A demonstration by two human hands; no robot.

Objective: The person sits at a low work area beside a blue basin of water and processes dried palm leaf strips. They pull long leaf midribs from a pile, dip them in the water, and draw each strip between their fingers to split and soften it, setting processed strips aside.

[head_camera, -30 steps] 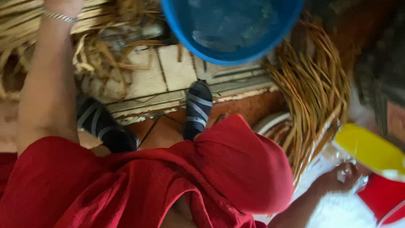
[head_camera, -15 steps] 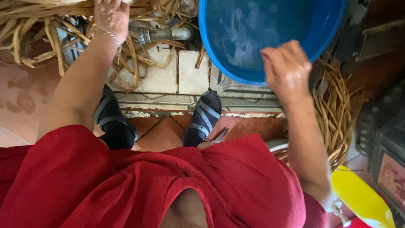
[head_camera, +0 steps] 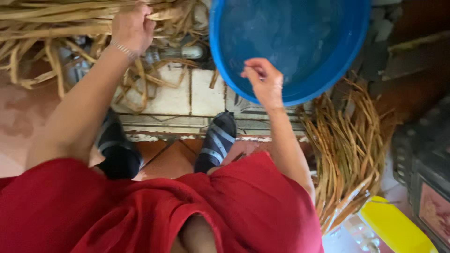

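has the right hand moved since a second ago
Yes. The right hand came up from beside the yellow object to the near rim of the blue basin.

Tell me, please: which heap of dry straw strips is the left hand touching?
The heap of strips at top left, under the left hand. The other bundle lies at the right, below the blue basin, untouched.

Blue plastic basin [head_camera: 300, 89]: round, upright, water inside, standing on the tiled floor ahead of your feet; your right hand [head_camera: 265, 82] hangs over its near rim, fingers pinched.
Dried straw-coloured reed bundle [head_camera: 56, 23]: long flat strands lying left of the basin; your left hand [head_camera: 131, 26] rests on them.
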